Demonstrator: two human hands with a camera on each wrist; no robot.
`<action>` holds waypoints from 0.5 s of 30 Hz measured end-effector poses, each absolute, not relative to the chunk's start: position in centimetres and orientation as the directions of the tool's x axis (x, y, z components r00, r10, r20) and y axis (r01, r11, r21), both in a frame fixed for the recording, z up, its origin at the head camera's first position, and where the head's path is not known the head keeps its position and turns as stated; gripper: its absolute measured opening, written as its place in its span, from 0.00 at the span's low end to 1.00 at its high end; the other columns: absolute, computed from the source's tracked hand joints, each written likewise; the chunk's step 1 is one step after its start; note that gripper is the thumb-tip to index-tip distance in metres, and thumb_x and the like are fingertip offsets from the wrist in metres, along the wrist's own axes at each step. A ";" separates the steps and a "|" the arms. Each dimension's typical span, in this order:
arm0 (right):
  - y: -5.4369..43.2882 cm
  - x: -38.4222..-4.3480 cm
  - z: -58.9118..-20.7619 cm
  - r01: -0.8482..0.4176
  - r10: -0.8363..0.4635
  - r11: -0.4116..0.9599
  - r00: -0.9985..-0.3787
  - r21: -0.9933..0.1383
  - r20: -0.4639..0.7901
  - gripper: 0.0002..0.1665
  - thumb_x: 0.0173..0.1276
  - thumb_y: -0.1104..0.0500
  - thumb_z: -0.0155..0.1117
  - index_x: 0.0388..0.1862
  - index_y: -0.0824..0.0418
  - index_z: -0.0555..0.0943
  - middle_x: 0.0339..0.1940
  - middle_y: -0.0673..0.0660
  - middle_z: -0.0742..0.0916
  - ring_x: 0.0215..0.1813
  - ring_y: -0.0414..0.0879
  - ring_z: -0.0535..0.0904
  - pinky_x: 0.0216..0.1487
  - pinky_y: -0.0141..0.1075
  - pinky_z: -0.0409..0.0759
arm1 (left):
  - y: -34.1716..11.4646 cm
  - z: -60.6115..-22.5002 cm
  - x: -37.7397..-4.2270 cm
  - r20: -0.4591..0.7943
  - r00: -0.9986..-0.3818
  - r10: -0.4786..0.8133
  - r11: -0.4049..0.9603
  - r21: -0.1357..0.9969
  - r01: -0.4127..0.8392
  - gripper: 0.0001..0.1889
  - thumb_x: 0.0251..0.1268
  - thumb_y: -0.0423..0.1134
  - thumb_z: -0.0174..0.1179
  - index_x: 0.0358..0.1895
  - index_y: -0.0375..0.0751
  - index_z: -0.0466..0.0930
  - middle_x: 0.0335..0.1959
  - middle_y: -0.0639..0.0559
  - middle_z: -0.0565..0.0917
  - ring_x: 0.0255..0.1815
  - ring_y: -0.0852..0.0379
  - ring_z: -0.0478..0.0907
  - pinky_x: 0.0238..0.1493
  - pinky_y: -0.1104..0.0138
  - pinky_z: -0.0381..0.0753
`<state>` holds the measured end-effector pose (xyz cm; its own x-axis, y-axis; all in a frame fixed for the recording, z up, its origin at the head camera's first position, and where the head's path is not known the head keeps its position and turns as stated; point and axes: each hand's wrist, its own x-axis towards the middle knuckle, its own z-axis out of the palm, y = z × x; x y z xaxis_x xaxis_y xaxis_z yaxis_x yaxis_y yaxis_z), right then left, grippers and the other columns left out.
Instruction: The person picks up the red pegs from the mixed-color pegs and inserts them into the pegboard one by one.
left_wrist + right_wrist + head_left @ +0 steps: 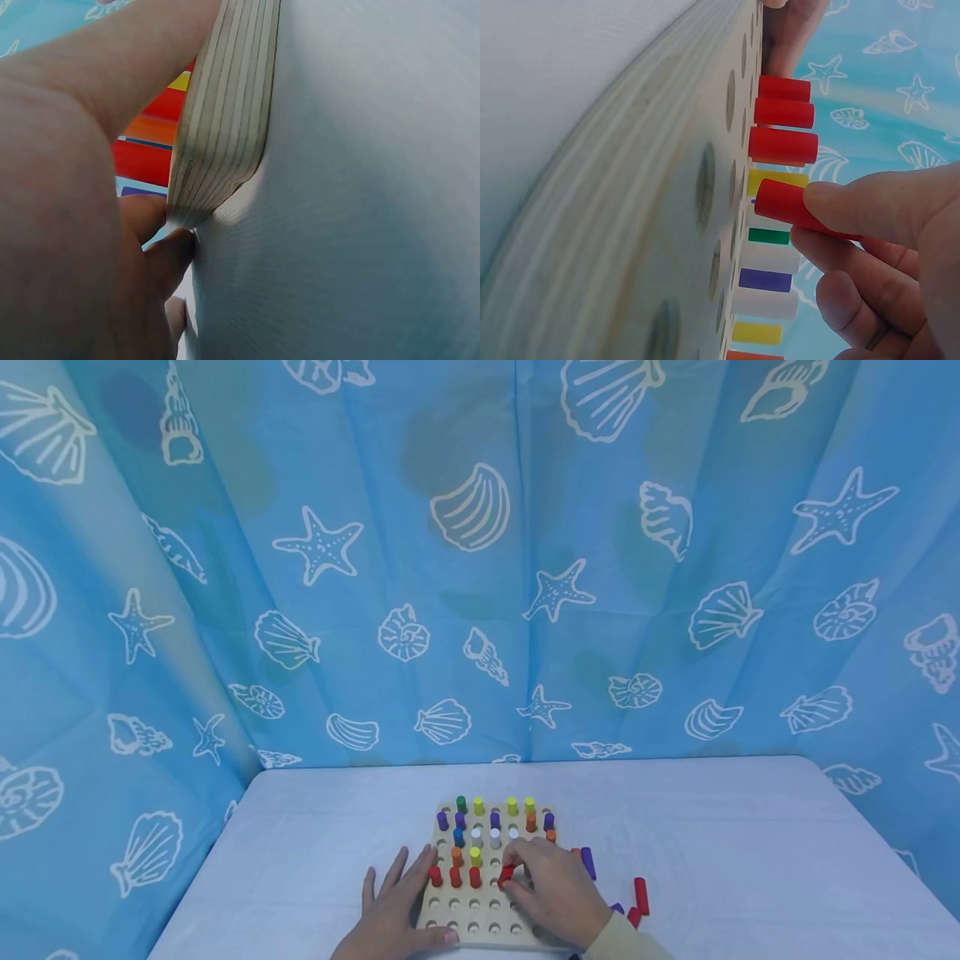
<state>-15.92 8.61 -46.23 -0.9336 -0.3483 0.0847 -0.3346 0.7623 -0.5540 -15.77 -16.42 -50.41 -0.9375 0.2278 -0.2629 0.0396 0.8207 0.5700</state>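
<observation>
My right hand [558,887] pinches a red peg [784,204] between thumb and fingers. In the right wrist view the peg is tilted, its free end near the face of the wooden pegboard [463,916] and apart from it. A row of red pegs [455,877] stands upright in the board, just left of the held one. Spread along the board's left edge are the fingers of my left hand [390,914]; its thumb lies at the front left corner. The left wrist view shows the board's layered wooden side [225,112] beside that hand.
Yellow, green, purple, white, blue and orange pegs [495,837] stand in the board's back rows. Loose pegs lie right of the board, among them a purple peg [588,863] and a red one [641,896]. Behind the white table [712,835] hangs a blue shell-patterned curtain [480,602].
</observation>
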 end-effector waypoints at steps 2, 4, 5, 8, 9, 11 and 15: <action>8.5 -16.0 -46.2 -0.338 -0.351 0.765 -0.932 -0.548 0.085 0.10 0.63 0.53 0.74 0.40 0.49 0.81 0.27 0.39 0.77 0.27 0.34 0.70 0.28 0.30 0.71 | -16.4 -50.4 -15.8 -0.256 -0.939 0.230 0.820 0.570 0.045 0.63 0.42 0.74 0.70 0.80 0.44 0.54 0.79 0.42 0.60 0.81 0.33 0.39 0.69 0.29 0.23; 8.4 -16.0 -46.3 -0.342 -0.353 0.767 -0.931 -0.543 0.087 0.11 0.63 0.53 0.75 0.40 0.50 0.81 0.27 0.40 0.77 0.27 0.34 0.69 0.28 0.30 0.71 | -16.4 -50.4 -15.8 -0.248 -0.940 0.234 0.823 0.565 0.055 0.63 0.42 0.74 0.70 0.80 0.44 0.54 0.79 0.42 0.60 0.81 0.33 0.40 0.69 0.28 0.24; 8.4 -16.0 -46.3 -0.342 -0.353 0.767 -0.931 -0.542 0.087 0.11 0.63 0.53 0.75 0.40 0.50 0.81 0.27 0.40 0.77 0.27 0.34 0.69 0.28 0.30 0.71 | -16.4 -50.3 -15.8 -0.246 -0.940 0.235 0.824 0.563 0.058 0.63 0.43 0.74 0.70 0.80 0.44 0.54 0.79 0.42 0.60 0.81 0.33 0.40 0.69 0.28 0.24; 8.3 -16.1 -46.5 -0.343 -0.354 0.769 -0.931 -0.539 0.087 0.11 0.63 0.54 0.75 0.40 0.49 0.81 0.27 0.39 0.77 0.27 0.34 0.69 0.28 0.29 0.71 | -16.4 -50.4 -15.8 -0.244 -0.941 0.236 0.827 0.559 0.062 0.63 0.43 0.74 0.70 0.80 0.44 0.55 0.79 0.43 0.60 0.81 0.33 0.40 0.69 0.28 0.25; 8.3 -16.1 -46.5 -0.342 -0.354 0.769 -0.931 -0.540 0.086 0.11 0.63 0.54 0.75 0.40 0.49 0.81 0.27 0.40 0.77 0.27 0.34 0.69 0.27 0.29 0.71 | -16.4 -50.4 -15.8 -0.246 -0.940 0.235 0.827 0.558 0.061 0.63 0.43 0.74 0.69 0.80 0.44 0.55 0.79 0.43 0.60 0.81 0.33 0.40 0.69 0.28 0.25; 8.2 -16.2 -46.7 -0.341 -0.354 0.769 -0.932 -0.541 0.085 0.11 0.62 0.55 0.75 0.40 0.49 0.81 0.26 0.40 0.77 0.27 0.34 0.69 0.27 0.29 0.71 | -16.4 -50.4 -15.8 -0.248 -0.940 0.236 0.826 0.560 0.060 0.63 0.43 0.74 0.69 0.80 0.44 0.55 0.79 0.43 0.60 0.81 0.33 0.40 0.69 0.28 0.25; 8.1 -16.2 -46.8 -0.346 -0.358 0.769 -0.930 -0.538 0.086 0.10 0.63 0.55 0.75 0.39 0.48 0.81 0.26 0.39 0.77 0.27 0.34 0.69 0.28 0.29 0.71 | -16.4 -50.4 -15.8 -0.249 -0.940 0.236 0.826 0.560 0.059 0.63 0.43 0.75 0.69 0.80 0.44 0.55 0.79 0.43 0.61 0.81 0.32 0.41 0.69 0.28 0.25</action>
